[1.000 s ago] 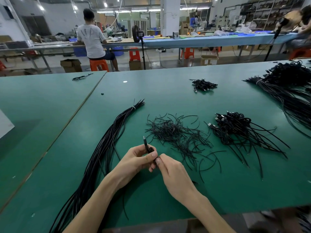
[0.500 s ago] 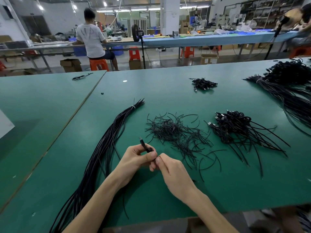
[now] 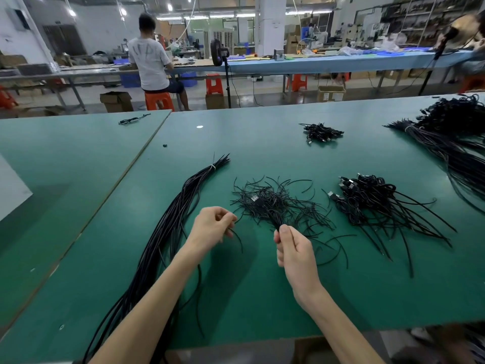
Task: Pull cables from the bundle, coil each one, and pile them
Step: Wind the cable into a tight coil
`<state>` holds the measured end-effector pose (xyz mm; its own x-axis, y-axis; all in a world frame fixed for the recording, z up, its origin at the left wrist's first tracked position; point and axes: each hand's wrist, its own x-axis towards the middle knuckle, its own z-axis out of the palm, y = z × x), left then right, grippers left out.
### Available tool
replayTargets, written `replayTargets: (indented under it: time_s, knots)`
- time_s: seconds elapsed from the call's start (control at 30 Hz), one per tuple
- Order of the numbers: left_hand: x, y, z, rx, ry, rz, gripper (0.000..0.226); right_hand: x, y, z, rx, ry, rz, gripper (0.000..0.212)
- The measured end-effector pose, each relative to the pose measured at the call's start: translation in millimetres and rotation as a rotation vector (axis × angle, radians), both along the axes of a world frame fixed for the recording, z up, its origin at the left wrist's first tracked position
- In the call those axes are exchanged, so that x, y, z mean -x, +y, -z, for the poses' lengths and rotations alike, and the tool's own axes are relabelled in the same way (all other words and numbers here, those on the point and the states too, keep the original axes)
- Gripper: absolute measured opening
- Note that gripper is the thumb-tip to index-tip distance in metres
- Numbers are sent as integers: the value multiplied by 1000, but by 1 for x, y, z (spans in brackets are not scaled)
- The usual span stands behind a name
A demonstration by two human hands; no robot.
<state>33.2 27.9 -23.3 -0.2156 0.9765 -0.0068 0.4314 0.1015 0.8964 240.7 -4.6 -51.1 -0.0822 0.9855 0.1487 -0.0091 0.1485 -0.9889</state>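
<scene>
1. Cable (image 3: 267, 213), gathered into what looks like a short tight hank, is pinched at its near end by my right grip (image 3: 293, 248), thumb and curled fingers closed on it. Its plug end points away over the loose ties (image 3: 301, 210).
2. My left grip (image 3: 214, 227) is well apart from the right, fingers curled and pinching one thin black tie (image 3: 237, 236) that hangs from the fingertips.
3. I see the bundle (image 3: 168, 232) of long cables on the green worktop (image 3: 262, 298), left of my left forearm, bound near its far end by a pale band (image 3: 213, 167).
4. The pile (image 3: 367, 198) of coiled cables lies right of the loose ties.
5. A smaller heap (image 3: 321, 132) sits farther back.
</scene>
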Motion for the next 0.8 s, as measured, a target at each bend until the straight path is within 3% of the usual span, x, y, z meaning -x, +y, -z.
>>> replayTargets:
  time_s: [0.23, 0.43, 0.8]
  knots:
    - [-35, 45, -8, 131, 278, -86, 35, -1, 2, 2, 41, 54, 13, 38]
    - [-50, 55, -15, 193, 516, -132, 30, -1, 1, 2, 51, 55, 14, 38]
    - [-43, 40, -23, 260, 447, -165, 22, -2, 1, 1, 59, 61, -2, 38]
